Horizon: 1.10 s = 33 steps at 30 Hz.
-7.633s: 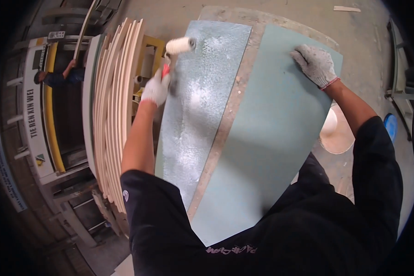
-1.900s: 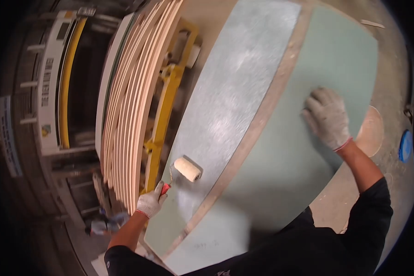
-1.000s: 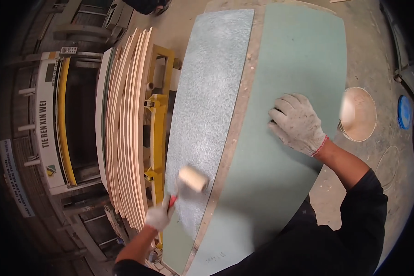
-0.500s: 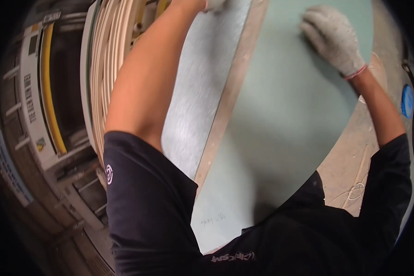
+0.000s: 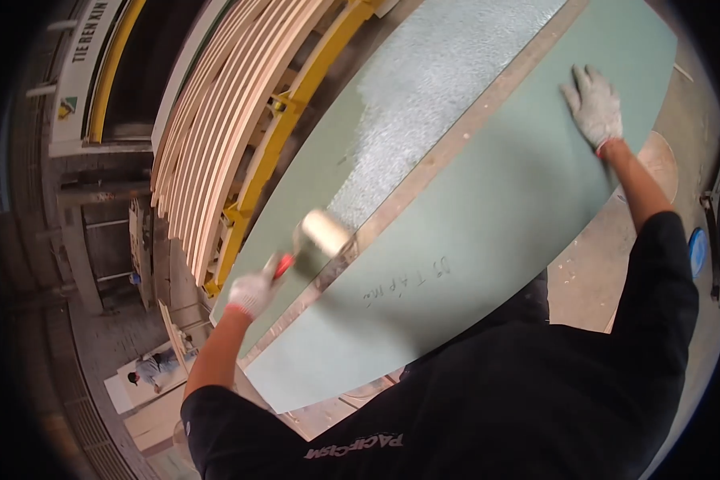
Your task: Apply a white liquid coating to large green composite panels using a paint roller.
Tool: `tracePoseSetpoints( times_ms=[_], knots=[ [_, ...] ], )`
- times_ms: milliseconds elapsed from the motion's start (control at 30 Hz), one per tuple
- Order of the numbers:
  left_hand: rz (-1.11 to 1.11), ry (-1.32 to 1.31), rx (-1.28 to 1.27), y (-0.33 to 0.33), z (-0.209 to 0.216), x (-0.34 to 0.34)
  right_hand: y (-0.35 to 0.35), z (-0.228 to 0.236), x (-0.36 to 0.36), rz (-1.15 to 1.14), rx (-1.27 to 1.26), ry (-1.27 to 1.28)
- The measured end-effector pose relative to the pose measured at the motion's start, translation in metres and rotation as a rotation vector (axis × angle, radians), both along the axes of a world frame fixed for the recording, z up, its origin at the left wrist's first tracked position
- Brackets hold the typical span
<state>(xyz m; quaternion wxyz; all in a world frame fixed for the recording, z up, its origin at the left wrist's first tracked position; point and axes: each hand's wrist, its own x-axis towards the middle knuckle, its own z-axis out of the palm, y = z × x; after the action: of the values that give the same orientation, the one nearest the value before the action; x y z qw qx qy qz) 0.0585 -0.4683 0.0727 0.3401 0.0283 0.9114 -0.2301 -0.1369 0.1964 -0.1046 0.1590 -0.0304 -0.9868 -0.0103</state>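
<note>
My left hand [image 5: 252,294], in a whitish glove with a red cuff edge, is closed on the red handle of a paint roller [image 5: 326,232]. The roller's pale cylinder is over the left green panel [image 5: 296,192], close to a brownish strip [image 5: 464,132]. A wet, whitish glossy coating [image 5: 440,88] covers part of that panel, and its nearer end is bare green. Across the strip lies a second green panel [image 5: 488,208] with handwriting on it. My gloved right hand [image 5: 596,108] rests on this panel near its far right edge, fingers spread, holding nothing.
Left of the panels, a stack of thin wooden boards [image 5: 216,112] stands beside a yellow metal frame [image 5: 296,104]. Farther left is a pale machine frame with a yellow bar [image 5: 114,72]. Another person [image 5: 152,368] is at the lower left. A blue round object [image 5: 698,253] is at the right.
My left hand has come from the far edge back toward me, bringing the roller into view. My right hand's fingers have spread on the panel. The whole view has shifted.
</note>
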Motion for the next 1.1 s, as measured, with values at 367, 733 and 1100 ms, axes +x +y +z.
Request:
tracePoseSetpoints(
  times_ms=[367,733,1100],
  knots=[
    [-0.252,0.185,0.175,0.006,-0.014,-0.029,-0.073,0.014,0.046,0.021,-0.076,-0.033],
    [-0.233,0.215,0.314,0.063,-0.056,-0.07,-0.061,0.007,0.041,0.032,-0.206,0.083],
    [-0.185,0.107,0.177,0.171,-0.033,-0.139,-0.046,-0.005,0.048,0.021,-0.488,0.271]
  ],
)
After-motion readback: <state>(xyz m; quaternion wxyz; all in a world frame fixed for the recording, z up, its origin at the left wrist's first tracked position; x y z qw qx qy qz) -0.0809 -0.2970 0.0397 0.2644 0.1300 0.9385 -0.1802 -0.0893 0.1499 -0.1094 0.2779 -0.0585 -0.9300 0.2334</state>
